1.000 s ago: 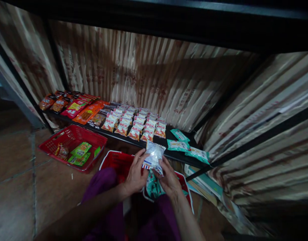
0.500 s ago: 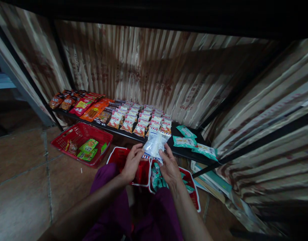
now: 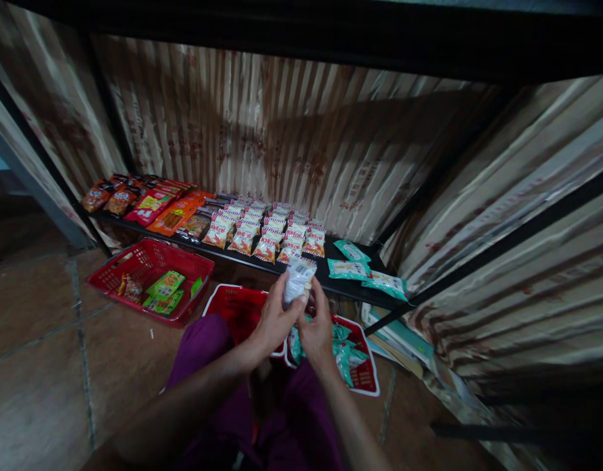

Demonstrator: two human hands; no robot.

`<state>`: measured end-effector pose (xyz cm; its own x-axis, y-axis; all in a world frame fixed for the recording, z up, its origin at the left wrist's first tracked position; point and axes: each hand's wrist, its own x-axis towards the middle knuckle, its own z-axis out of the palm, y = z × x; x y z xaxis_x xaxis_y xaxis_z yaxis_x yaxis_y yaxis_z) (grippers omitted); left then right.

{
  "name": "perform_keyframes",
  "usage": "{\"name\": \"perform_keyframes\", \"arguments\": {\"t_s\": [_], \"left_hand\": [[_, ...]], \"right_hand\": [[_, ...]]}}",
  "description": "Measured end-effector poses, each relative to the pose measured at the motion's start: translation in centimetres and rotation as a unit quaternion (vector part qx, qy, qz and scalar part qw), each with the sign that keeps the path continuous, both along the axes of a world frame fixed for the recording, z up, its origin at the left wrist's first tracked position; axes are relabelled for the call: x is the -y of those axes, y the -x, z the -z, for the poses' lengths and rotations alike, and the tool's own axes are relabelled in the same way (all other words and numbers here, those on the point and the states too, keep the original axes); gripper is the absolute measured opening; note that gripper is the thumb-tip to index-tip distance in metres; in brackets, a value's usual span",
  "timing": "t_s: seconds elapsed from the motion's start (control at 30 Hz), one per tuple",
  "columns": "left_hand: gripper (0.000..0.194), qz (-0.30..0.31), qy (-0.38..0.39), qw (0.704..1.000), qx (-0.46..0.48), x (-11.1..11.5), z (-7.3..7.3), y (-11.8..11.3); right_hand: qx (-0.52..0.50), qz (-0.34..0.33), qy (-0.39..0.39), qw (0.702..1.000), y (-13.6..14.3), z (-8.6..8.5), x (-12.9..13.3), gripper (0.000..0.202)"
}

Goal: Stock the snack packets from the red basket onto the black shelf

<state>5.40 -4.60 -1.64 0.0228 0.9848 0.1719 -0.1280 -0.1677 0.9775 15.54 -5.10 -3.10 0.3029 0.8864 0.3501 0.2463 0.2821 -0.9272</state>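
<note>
A white snack packet [image 3: 298,280] is held upright between my two hands, just in front of the shelf edge. My left hand [image 3: 276,317] grips its left side and lower part, thumb across the front. Around its right side my right hand [image 3: 317,327] is closed, fingers partly behind the packet. Rows of similar white and orange packets [image 3: 268,243] stand on the black shelf [image 3: 326,282] beyond my hands. Several teal packets [image 3: 349,269] lie flat at the shelf's right end.
Below my hands are a red basket with white rim [image 3: 233,307] and another red basket [image 3: 367,379] holding teal packets. A red basket [image 3: 184,252] with green packets sits left. Orange and red snack bags [image 3: 157,204] fill the shelf's left end. Black posts frame the shelf.
The white packet has turned from lying tilted and wide to a narrower upright pose. My hands have come closer together around it. The view has shifted slightly to the right.
</note>
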Motion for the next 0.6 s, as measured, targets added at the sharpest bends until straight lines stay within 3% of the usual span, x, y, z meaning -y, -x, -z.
{"name": "perform_keyframes", "arguments": {"t_s": [0.1,0.23,0.33,0.43,0.6], "left_hand": [[0.063,0.057,0.064,0.983,0.165,0.0,0.2,-0.3],[0.054,0.064,0.129,0.95,0.276,-0.4,0.5,0.8],[0.047,0.077,0.192,0.93,0.305,-0.6,0.9,2.0],[0.045,0.112,0.234,0.915,0.309,-0.6,1.3,3.0],[0.038,0.183,0.238,0.92,0.253,-0.1,1.2,3.9]], "right_hand": [[0.114,-0.008,-0.032,0.993,0.6,-1.1,1.6,0.05],[0.121,-0.066,-0.03,0.99,0.6,-2.0,2.6,0.037],[0.055,-0.026,-0.029,0.998,-0.1,-2.2,1.9,0.028],[-0.054,0.041,0.007,0.998,-1.1,-2.4,0.5,0.039],[-0.233,-0.084,0.148,0.957,-1.7,-3.6,-0.8,0.044]]}}
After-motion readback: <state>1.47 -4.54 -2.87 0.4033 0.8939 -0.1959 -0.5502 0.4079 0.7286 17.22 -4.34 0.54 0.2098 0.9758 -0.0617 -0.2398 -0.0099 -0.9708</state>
